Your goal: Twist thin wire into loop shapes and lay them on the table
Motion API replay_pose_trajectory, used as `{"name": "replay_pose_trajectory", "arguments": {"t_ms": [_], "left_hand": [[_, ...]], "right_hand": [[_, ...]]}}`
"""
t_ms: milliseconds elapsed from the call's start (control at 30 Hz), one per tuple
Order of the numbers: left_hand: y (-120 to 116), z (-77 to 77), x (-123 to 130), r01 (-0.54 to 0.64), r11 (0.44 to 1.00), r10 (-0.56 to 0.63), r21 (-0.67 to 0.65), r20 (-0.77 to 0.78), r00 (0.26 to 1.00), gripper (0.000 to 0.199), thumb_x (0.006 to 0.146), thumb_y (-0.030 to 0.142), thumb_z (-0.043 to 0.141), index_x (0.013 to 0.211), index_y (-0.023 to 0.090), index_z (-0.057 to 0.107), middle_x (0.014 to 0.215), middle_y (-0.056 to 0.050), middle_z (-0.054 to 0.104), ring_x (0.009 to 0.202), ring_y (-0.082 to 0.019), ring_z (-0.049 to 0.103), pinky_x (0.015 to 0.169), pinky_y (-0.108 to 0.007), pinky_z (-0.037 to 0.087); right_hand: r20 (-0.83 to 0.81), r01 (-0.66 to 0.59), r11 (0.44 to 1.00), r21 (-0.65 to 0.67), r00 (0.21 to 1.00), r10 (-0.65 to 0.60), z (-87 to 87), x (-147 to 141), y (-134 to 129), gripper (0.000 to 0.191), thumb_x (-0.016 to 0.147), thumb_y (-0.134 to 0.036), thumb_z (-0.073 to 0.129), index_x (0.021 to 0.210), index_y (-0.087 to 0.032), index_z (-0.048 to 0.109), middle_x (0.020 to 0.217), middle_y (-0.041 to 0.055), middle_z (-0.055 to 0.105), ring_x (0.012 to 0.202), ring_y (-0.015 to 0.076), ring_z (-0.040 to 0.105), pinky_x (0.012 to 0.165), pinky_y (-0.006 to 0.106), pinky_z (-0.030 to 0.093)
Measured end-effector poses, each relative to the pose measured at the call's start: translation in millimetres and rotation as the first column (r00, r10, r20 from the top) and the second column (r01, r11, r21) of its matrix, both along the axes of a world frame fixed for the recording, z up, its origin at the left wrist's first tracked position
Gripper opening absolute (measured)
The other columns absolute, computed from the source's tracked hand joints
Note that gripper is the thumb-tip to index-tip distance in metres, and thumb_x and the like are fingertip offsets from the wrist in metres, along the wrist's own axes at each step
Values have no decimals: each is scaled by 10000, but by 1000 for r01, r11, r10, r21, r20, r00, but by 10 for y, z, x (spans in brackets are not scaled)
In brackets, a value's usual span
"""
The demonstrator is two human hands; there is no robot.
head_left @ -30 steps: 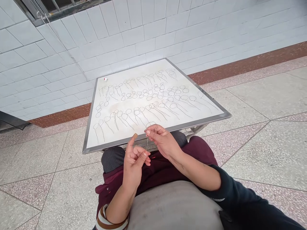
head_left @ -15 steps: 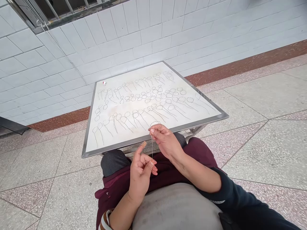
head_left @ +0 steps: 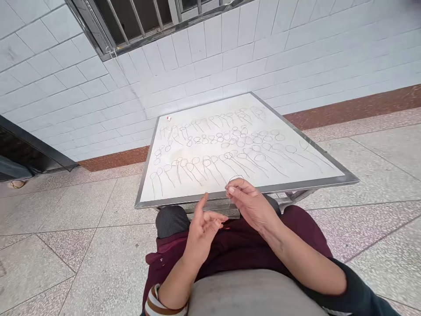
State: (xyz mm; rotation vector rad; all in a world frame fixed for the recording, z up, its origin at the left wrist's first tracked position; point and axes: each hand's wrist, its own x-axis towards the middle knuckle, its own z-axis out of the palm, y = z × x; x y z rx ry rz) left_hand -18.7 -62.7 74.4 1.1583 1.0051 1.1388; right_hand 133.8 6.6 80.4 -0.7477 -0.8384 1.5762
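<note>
My right hand [head_left: 251, 202] pinches a thin wire loop [head_left: 229, 202] between thumb and index finger, just above the table's near edge. Part of its ring curves over the fingers, and a short tail hangs below the fingertips. Lower and to the left is my left hand [head_left: 204, 232], its index finger raised and the other fingers stretched towards the wire. No wire shows between its thumb and fingers. On the white table [head_left: 184, 193] lie rows of similar wire pieces [head_left: 259, 158], many of them rings with long tails.
A metal strip [head_left: 246, 191] edges the table. A small red and white object [head_left: 169, 118] sits at its far left corner. Behind stands a white tiled wall [head_left: 197, 74] with a barred window [head_left: 141, 17]. Beneath is a speckled stone floor [head_left: 108, 245].
The view has swung left, so everything sits further right. The long tail stretched between my hands now shows only as a short piece below my right fingers; my left fingers have straightened.
</note>
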Motion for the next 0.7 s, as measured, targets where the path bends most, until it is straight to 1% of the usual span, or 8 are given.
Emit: {"name": "replay_pose_trajectory", "arguments": {"t_ms": [67,133,233,300,433,533,667,700], "left_hand": [[19,25,-14,-11,997,19,-72,107,994,662,924,353,555,1496,218,250,1013,-94,697,995,-215,652,880,-376,497],[24,13,7,8,985,30,-170,225,974,654,899,339,601,1473,207,316,967,-88,710,869,-198,680,816,-365,516],[21,-36,52,40,960,62,-278,351,934,628,819,294,705,1390,195,464,828,-49,708,638,-125,632,644,-272,500],[27,-66,56,10,952,106,-305,362,926,607,782,268,743,1342,184,525,787,-40,704,573,-85,578,564,-213,445],[103,-108,-66,-173,944,255,-281,287,923,654,757,252,761,1353,173,505,830,-49,717,590,-70,571,557,-186,418],[229,-152,-296,-361,917,388,-171,165,907,714,769,287,743,1404,173,436,877,-65,727,613,-82,580,575,-197,436],[479,-265,-730,-574,819,574,27,-52,817,715,795,328,681,1425,149,393,852,-60,714,610,-98,585,549,-208,446],[552,-300,-838,-602,797,603,41,-73,794,709,795,315,669,1423,141,391,843,-54,706,600,-97,583,536,-206,441]], "right_hand": [[2,-66,998,-5,998,66,-37,-30,-19,185,713,-344,805,768,-228,672,791,-21,578,767,122,480,760,252,388],[11,-122,993,-10,992,122,-76,-62,-36,178,712,-343,810,760,-228,683,808,-20,591,794,125,491,797,257,386],[7,-209,978,-14,978,209,-124,-84,-42,153,727,-336,804,774,-232,701,825,-18,602,813,123,504,824,257,388],[-10,-278,960,-35,961,278,-151,-84,-38,177,747,-345,790,880,-249,723,873,-15,604,820,116,507,826,253,398],[-19,-327,937,-122,945,327,-216,-88,-31,367,785,-402,751,1128,-290,682,1058,9,598,872,116,525,858,266,423],[56,-305,937,-168,947,318,-286,-95,-36,368,792,-450,730,1113,-276,684,1064,22,606,880,123,529,835,263,431],[234,-276,945,-174,921,312,-428,-99,-38,413,741,-526,738,1024,-229,692,943,22,614,781,125,506,741,262,426],[278,-266,949,-169,911,305,-471,-101,-34,428,731,-544,736,1008,-222,689,926,20,611,766,127,502,734,267,426]]}}
